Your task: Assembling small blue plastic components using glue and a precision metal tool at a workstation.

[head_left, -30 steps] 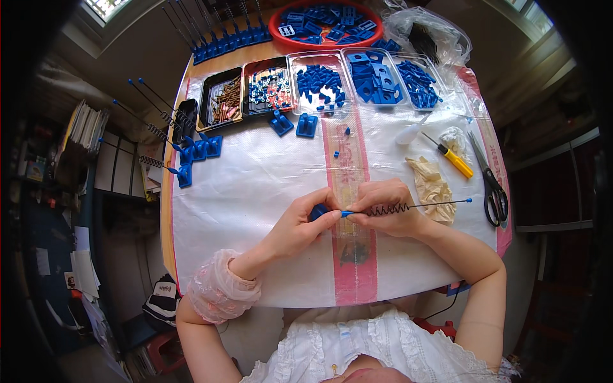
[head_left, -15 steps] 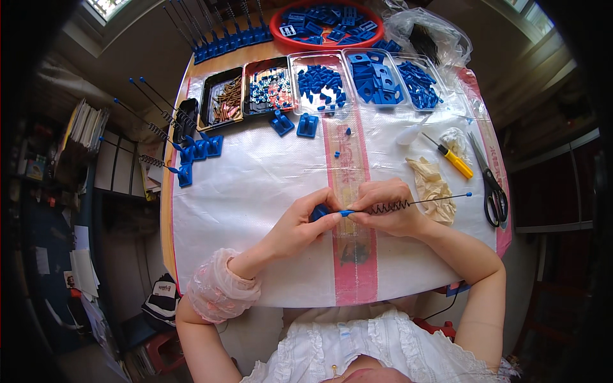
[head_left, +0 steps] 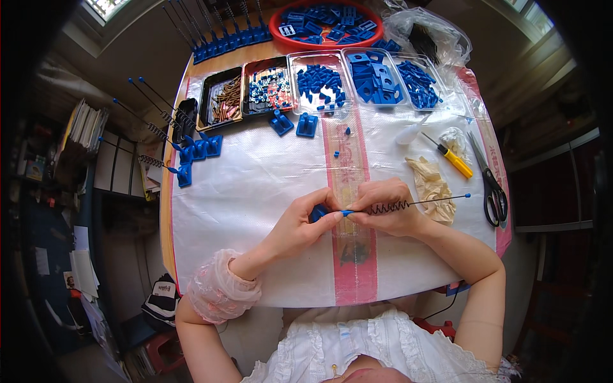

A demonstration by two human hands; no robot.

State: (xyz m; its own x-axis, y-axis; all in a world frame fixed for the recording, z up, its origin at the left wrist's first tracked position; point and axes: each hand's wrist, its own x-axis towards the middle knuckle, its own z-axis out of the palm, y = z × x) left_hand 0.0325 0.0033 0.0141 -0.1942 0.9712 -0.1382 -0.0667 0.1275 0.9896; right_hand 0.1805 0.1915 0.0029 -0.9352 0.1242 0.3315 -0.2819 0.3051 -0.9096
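Note:
My left hand pinches a blue plastic base piece, most of it covered by the fingers. Against it, near the middle of the table, my right hand is closed on a black spring rod. The rod sticks out to the right past the hand and ends in a small blue tip. Between the two sets of fingertips shows a narrow blue neck, where rod and base meet. Finished-looking pieces of the same kind, blue bases with spring rods, stand at the left edge.
Trays of screws, nuts and blue parts line the far side, before a red basin. At right lie a yellow screwdriver, black scissors and crumpled brown paper. Two blue bases sit near the trays.
Hardly anything differs. The rod's blue tip has shifted very slightly; both hands keep the same grip in the same place.

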